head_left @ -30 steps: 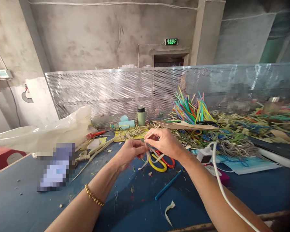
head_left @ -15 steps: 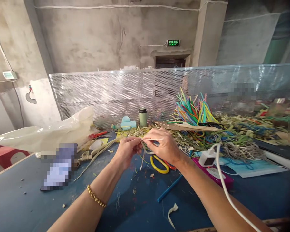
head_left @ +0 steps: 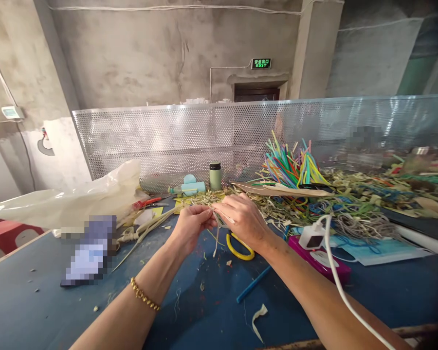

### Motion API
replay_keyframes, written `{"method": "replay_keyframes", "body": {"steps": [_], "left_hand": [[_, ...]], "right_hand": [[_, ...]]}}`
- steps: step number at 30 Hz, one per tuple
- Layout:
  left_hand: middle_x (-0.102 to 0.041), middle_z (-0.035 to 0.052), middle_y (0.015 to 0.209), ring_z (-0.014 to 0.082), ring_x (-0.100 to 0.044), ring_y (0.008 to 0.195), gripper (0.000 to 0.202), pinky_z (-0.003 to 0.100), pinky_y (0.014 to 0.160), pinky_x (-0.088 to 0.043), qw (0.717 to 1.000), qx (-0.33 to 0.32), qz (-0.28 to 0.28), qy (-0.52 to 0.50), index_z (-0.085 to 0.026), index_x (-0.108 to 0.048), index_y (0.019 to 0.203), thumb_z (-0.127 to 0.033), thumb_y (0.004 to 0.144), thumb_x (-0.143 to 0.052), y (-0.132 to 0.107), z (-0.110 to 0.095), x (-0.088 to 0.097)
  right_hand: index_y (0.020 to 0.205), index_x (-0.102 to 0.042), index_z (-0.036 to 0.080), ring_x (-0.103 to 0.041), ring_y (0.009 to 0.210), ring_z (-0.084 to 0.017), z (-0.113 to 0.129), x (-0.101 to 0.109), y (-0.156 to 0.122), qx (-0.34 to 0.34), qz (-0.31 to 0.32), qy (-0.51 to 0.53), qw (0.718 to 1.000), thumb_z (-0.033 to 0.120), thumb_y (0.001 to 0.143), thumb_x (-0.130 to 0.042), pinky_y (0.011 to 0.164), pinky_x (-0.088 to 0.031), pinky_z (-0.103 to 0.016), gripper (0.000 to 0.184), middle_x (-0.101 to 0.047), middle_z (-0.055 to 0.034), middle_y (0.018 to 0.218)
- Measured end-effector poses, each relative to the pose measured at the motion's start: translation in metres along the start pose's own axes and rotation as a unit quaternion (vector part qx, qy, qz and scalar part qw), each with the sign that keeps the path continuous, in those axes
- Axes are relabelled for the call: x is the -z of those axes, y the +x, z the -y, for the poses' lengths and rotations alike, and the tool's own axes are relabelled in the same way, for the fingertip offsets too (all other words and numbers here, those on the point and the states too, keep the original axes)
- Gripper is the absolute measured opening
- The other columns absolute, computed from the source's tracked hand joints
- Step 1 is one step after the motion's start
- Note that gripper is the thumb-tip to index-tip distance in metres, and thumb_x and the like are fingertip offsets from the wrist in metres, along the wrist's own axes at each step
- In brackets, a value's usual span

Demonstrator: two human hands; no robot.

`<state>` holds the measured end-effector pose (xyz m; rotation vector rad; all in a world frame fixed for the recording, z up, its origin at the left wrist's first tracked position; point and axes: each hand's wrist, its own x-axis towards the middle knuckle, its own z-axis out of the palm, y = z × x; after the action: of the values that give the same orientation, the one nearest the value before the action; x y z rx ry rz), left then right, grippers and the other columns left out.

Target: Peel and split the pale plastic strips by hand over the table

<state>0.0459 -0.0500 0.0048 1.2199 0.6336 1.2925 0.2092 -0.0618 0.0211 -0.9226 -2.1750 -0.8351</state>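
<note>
From here I see the pale strip at the right hand, which pointed up toward the bench's far edge a second ago, now slanting toward its near right corner, while that forearm has uncovered more of the purple box and the hand hides the red handle.

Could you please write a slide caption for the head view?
Left hand and right hand pinch a pale strip above a cluttered blue table.

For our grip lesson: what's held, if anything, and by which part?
Pale strip material, pinched by left hand and right hand above a dangling end; exact spot hidden.
</note>
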Motion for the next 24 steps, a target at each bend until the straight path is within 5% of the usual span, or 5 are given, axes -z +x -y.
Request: {"method": "replay_keyframes", "body": {"steps": [14,24], "left_hand": [[-0.064,0.0046,0.061,0.0137,-0.061,0.055,0.012,0.025,0.055,-0.044,0.999,0.030,-0.014,-0.039,-0.009,-0.067,0.064,-0.019,0.063,-0.073,0.000,-0.005,0.001],[-0.069,0.0080,0.067,0.0128,-0.062,0.060,0.022,0.024,0.059,-0.048,0.998,0.019,0.020,-0.049,-0.006,-0.073,0.075,-0.022,0.065,-0.082,0.002,-0.013,0.008]], "right_hand": [[0.115,-0.065,0.014,-0.053,0.082,-0.021,0.008,-0.003,0.000,0.025,0.018,-0.026,0.999,0.015,0.097,-0.045,0.075,-0.032,-0.035,0.027,-0.065,-0.0087,0.089],[0.133,-0.057,0.015,-0.055,0.092,-0.021,0.009,-0.001,-0.003,-0.029,0.021,0.084,0.996,0.009,0.095,-0.041,0.081,-0.038,-0.035,0.042,-0.064,-0.0102,0.094]]}}
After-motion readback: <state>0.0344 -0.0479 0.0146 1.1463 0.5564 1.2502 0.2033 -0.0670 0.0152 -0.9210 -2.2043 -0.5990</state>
